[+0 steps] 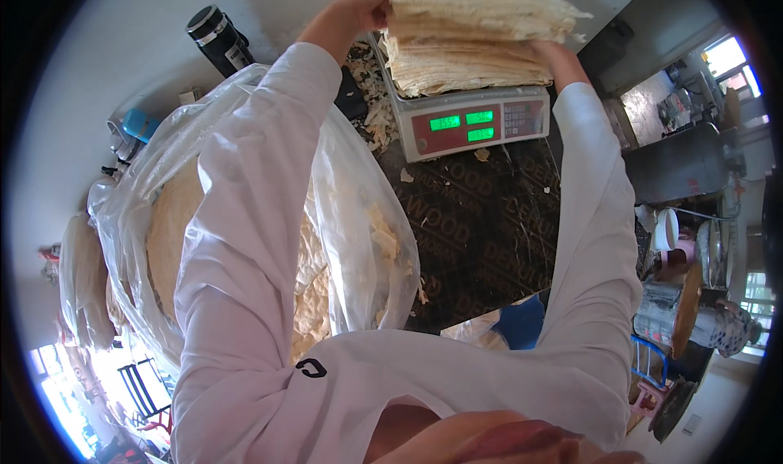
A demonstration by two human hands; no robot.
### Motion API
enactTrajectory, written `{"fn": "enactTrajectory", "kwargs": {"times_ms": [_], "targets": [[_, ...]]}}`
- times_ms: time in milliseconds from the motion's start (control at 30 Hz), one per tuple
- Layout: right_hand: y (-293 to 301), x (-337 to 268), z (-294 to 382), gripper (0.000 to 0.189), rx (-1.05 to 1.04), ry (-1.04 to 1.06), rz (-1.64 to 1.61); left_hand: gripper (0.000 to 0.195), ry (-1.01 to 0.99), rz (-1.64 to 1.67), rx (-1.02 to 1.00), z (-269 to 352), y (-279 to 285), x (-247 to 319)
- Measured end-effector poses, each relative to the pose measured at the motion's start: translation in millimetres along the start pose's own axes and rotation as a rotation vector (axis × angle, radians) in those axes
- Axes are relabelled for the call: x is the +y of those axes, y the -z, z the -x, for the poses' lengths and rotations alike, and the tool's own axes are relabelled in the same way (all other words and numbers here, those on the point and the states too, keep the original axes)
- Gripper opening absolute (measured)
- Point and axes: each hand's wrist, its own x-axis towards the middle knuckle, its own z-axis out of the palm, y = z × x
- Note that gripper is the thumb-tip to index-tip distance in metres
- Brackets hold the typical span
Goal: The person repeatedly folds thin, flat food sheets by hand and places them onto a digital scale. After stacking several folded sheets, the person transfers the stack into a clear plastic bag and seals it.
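A thick stack of pale, thin dried sheets (465, 66) with ragged edges lies on the pan of a digital scale (526, 118), whose green displays are lit. My left hand (376, 2) grips the left edge of the upper sheets, thumb and fingers around it. At the right side of the stack is my right hand (547, 54), its fingers hidden under or behind the upper sheets, which look raised from the lower ones. A large clear plastic bag (367, 219) holding pale flat sheets (312, 293) stands to the left of the scale, partly behind my left sleeve.
The scale stands on a dark printed board (483, 219) strewn with flakes. More scraps (379, 118) lie left of the scale beside a black object (350, 94). A black flask (219, 41) stands by the wall. At right are a metal cylinder (679, 161), a white bucket (665, 230) and another person (725, 328).
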Motion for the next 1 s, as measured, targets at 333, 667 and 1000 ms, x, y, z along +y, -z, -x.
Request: {"fn": "enactTrajectory", "kwargs": {"times_ms": [333,667,1000], "targets": [[-1.9,57.8,3.1,0.050,-0.038,0.125,0.205,0.046,-0.151,0.298,0.025,-5.2,69.3,-39.0],[-8.3,42.3,278.4,0.033,0.528,-0.067,-0.567,0.042,-0.430,-1.231,0.381,364.9,150.4,-216.9],[-32.1,-188.4,393.3,0.021,0.572,0.084,-0.790,0.070,-0.071,-1.415,0.373,485.1,153.8,-299.7]]}}
